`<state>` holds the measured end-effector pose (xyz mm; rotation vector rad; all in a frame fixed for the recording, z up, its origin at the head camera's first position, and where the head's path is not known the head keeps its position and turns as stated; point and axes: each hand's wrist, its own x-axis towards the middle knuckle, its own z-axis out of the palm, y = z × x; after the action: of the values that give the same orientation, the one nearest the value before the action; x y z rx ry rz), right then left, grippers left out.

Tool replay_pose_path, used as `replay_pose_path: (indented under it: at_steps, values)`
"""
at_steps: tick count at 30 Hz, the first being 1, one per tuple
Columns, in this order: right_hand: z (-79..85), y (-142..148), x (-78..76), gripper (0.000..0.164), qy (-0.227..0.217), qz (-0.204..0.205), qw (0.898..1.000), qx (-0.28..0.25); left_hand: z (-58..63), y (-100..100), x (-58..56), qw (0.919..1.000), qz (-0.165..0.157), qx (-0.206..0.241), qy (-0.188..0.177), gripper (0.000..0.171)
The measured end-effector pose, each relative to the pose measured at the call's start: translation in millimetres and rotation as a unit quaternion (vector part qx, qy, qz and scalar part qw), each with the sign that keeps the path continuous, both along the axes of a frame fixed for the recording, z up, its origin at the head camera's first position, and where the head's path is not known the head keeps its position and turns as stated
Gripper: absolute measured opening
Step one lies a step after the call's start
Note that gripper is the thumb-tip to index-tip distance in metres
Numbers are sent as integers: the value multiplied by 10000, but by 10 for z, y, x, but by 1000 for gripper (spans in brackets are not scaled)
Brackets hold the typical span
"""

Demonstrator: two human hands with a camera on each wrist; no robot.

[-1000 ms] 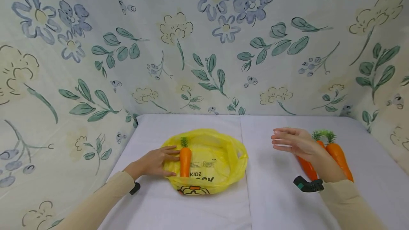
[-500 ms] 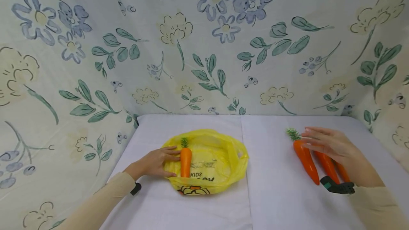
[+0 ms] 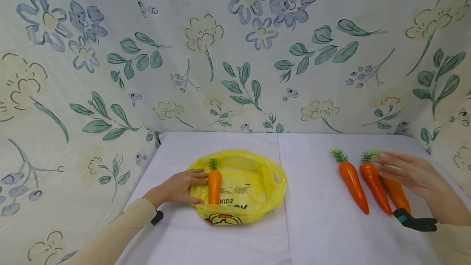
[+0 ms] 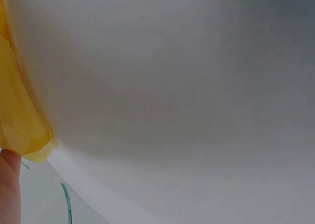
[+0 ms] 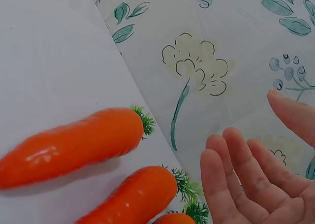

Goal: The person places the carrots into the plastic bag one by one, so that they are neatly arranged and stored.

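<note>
In the head view my left hand (image 3: 182,187) lies over the left rim of a yellow plastic bag (image 3: 274,199), fingers extended and spread. An orange toy carrot (image 3: 214,187) with a green tuft lies in the bag, right at those fingertips. On the right, my right hand (image 3: 413,174) hovers over the rightmost carrot (image 3: 399,197), partly hiding it. Its fingers are relaxed and hold nothing. Beside it lie a middle carrot (image 3: 377,187) and a left carrot (image 3: 354,187). The right wrist view shows my right hand's fingers apart from the carrots (image 5: 78,145).
A white cloth (image 3: 312,232) covers the table, with a seam running between the bag and the loose carrots. Behind and at both sides hangs a floral curtain (image 3: 235,85). Dark bands circle both wrists, such as the right wristband (image 3: 416,221).
My right hand has moved right, away from the bag. A carrot that was in the right-hand group's place now lies as the leftmost of three, set down there. The left hand has not moved.
</note>
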<state>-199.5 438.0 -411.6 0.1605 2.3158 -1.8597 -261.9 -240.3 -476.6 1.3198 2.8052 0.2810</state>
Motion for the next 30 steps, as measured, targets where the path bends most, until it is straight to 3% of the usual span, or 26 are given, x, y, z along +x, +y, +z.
replay_pose_path:
  at_steps: [3, 6, 9, 11, 13, 16, 18, 21, 25, 30]
  values:
    - [-58, 97, 123, 24, 523, 324, 9955, 724, 2, -5, 0, 10000, -23, 46, -18, 68]
    - [-102, 172, 207, 38, 1036, 478, 9809, 1578, 3, -5, -4, 9999, -92, 127, -1, 69]
    - [-104, 243, 170, 51, 510, 185, 9855, 1608, -2, -12, -8, 9997, -152, 198, 23, 68]
    - [-101, 297, 120, 66, 33, -76, 9908, 1349, -2, -19, -7, 9995, -181, 270, 30, 67]
    - [-105, 347, 65, 69, -485, -556, 9930, 923, -2, -24, -6, 9992, -202, 340, 38, 65]
    - [-130, 409, 14, 71, -903, -1081, 9880, 626, -5, -27, -3, 9988, -215, 446, 33, 63]
    - [-160, 443, -2, 59, -1062, -1384, 9834, 498, -8, -28, 0, 9986, -191, 485, -3, 62]
    - [-203, 480, -2, 63, -1195, -1482, 9806, 463, -16, -32, 6, 9987, -114, 487, -77, 62]
    - [-242, 514, 15, 82, -1239, -1256, 9825, 598, -24, -33, 10, 9988, -54, 477, -129, 61]
    - [-294, 552, 43, 88, -1301, -1014, 9831, 798, -39, -33, 5, 9990, -57, 437, -32, 60]
